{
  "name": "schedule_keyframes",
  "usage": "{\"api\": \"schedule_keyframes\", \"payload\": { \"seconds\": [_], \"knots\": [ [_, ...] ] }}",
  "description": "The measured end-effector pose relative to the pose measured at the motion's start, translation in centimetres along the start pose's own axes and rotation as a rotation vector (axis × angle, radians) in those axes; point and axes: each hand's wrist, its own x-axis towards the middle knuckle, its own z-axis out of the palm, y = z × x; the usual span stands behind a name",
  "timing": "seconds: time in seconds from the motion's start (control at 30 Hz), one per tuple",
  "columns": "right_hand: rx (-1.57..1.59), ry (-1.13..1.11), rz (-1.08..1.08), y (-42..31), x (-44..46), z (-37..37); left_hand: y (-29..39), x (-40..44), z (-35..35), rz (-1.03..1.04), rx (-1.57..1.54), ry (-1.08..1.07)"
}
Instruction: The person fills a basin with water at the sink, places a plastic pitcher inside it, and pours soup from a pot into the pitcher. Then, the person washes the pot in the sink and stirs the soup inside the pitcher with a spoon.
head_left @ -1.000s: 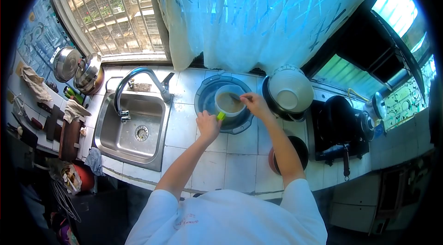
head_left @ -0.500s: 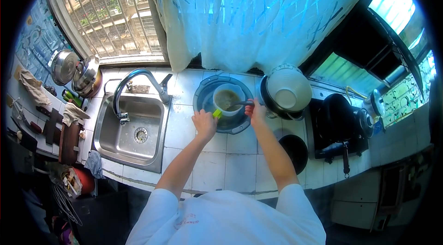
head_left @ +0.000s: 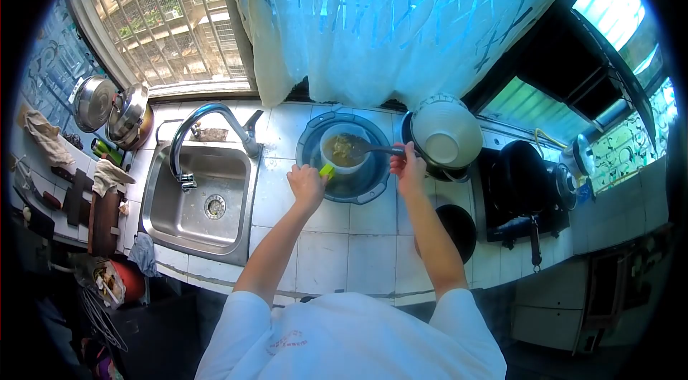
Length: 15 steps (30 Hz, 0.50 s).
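My left hand (head_left: pixel 307 185) is closed on the green handle (head_left: pixel 327 171) of a white pot (head_left: pixel 326 138). The pot is inside a round blue-grey basin (head_left: pixel 309 143) on the tiled counter. Cloudy yellowish liquid with pale pieces fills part of it. My right hand (head_left: pixel 409 167) grips the dark handle of a ladle (head_left: pixel 380 149), whose head is over the pot with yellowish food in or under it; how deep it sits is unclear.
Left of the basin is a steel sink (head_left: pixel 233 226) with a curved faucet (head_left: pixel 215 108). To the right are stacked white bowls (head_left: pixel 448 133), a dark round pan (head_left: pixel 456 233) and a stove (head_left: pixel 494 222) bearing a black wok (head_left: pixel 517 176). Knives hang at far left.
My right hand has moved right and turned the ladle so it lies flatter, and yellowish food now shows at its head. My left hand and the pot have shifted slightly left in view.
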Motion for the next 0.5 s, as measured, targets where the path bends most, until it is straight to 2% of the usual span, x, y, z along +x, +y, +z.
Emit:
{"api": "schedule_keyframes", "payload": {
  "seconds": [0.07, 0.13, 0.17, 0.27, 0.3, 0.37, 0.5],
  "knots": [
    [-0.034, -0.048, -0.071, -0.3, -0.3, 0.5, -0.2, 0.1, 0.0, -0.007, -0.009, -0.003],
    [-0.236, -0.178, -0.22, -0.4, -0.5, 1.1, -0.2, 0.0, -0.1, -0.002, -0.007, -0.013],
    [-0.235, -0.181, -0.218, -0.2, -0.3, 1.3, -0.2, 0.0, -0.4, 0.003, -0.006, -0.021],
    [-0.553, -0.37, -0.401, 0.4, -0.1, 2.1, -0.1, -0.3, -0.9, 0.041, 0.004, -0.026],
    [-0.552, -0.372, -0.4, 0.8, 0.2, 2.3, -0.2, -0.3, -0.8, 0.039, 0.006, -0.026],
    [-0.787, -0.488, -0.692, 2.0, 1.4, 2.2, -0.5, -0.3, -0.2, 0.11, -0.052, 0.046],
    [-0.802, -0.517, -0.627, 3.7, 2.9, 2.4, -0.6, -0.1, 0.4, 0.124, -0.091, 0.031]
  ]
}}
